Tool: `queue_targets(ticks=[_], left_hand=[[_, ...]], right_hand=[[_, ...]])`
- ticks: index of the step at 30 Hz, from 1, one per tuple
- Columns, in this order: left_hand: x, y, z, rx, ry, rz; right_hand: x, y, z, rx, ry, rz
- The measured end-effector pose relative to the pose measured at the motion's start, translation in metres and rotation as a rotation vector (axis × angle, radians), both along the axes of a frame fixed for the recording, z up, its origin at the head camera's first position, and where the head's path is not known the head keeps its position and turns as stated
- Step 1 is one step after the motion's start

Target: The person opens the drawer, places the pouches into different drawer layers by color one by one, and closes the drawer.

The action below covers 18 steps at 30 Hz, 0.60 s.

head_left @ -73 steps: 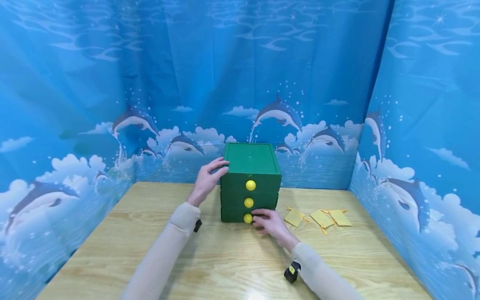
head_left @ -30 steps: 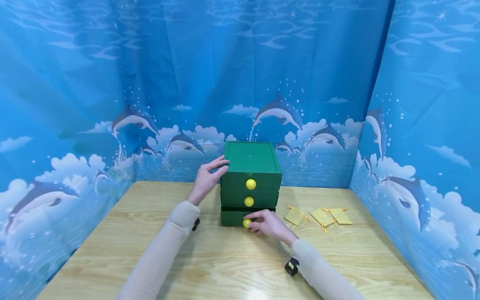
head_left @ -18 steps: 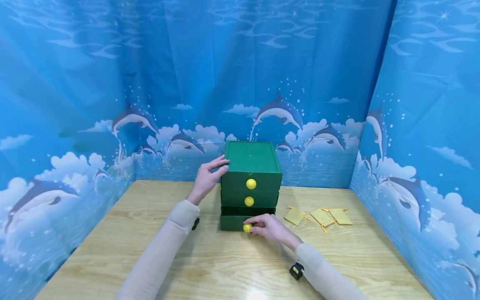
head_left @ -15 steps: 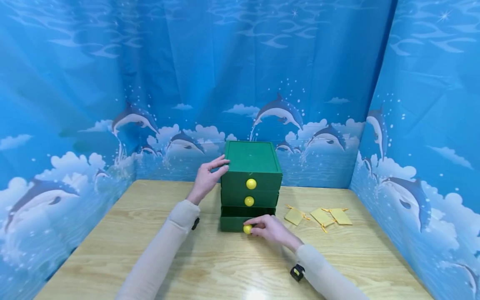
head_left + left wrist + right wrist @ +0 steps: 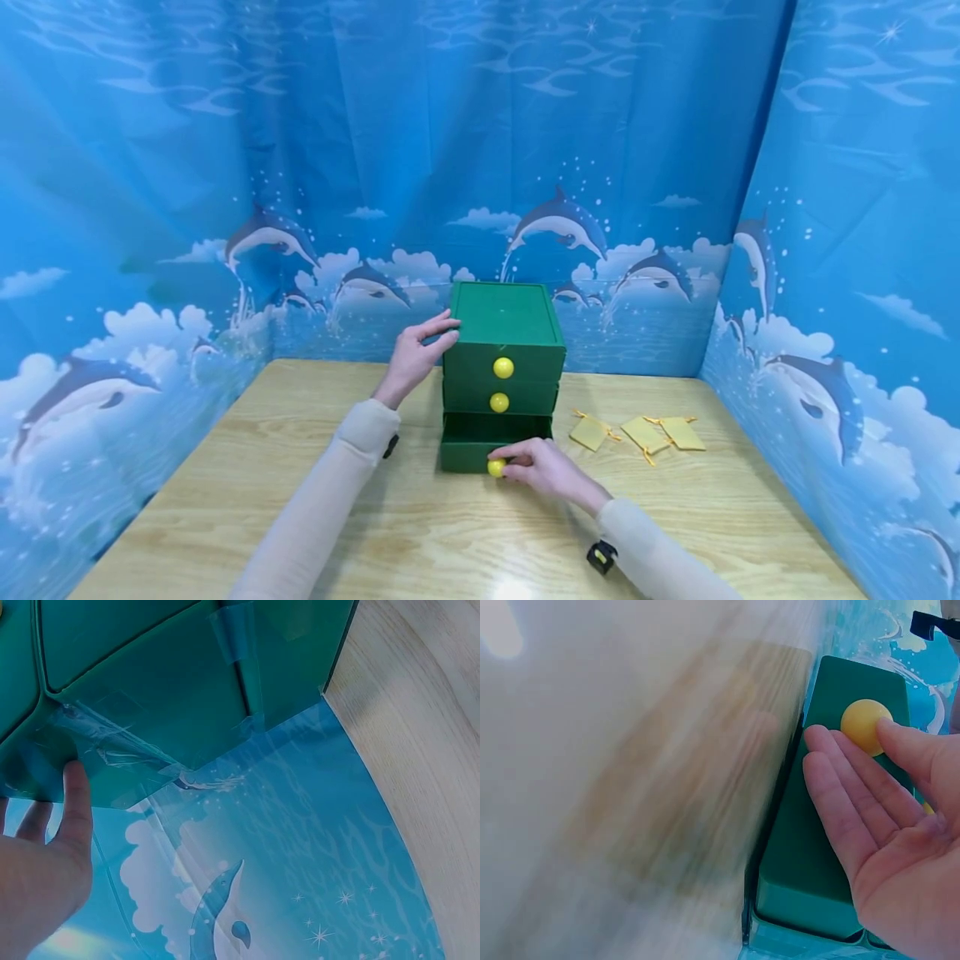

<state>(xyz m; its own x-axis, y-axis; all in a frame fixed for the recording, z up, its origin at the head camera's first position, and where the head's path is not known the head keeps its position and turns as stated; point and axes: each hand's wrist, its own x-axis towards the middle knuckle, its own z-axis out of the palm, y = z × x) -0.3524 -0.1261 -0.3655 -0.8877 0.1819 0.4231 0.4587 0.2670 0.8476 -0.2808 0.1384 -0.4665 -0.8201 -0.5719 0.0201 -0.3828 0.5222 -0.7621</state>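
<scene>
The bottom drawer is already partly out, the right hand pinching its yellow knob, the left hand straight-fingered against the cabinet, both upper drawers closed.

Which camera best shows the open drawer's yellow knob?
The right wrist view: the yellow knob looks large, mostly uncovered, in the right hand's fingers. The head view shows it smaller, partly hidden; in the left wrist view, I can't identify it.

Head view forward-down, farther back; wrist views close; all share green drawer box.
</scene>
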Motion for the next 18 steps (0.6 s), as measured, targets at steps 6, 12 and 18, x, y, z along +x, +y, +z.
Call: queue_targets(ticks=[6,12,18], left_hand=[[0.001,0.0,-0.002,0.006,-0.006,-0.012],[0.002,0.0,-0.002,-0.001,-0.007,-0.013],[0.001,0.0,-0.001,-0.004,0.002,-0.007]], right_hand=[[0.006,0.0,0.0,0.016,0.01,-0.006],[0.011,0.0,0.001,0.02,0.002,-0.018],[0.016,-0.002,0.003,0.01,-0.008,-0.019]])
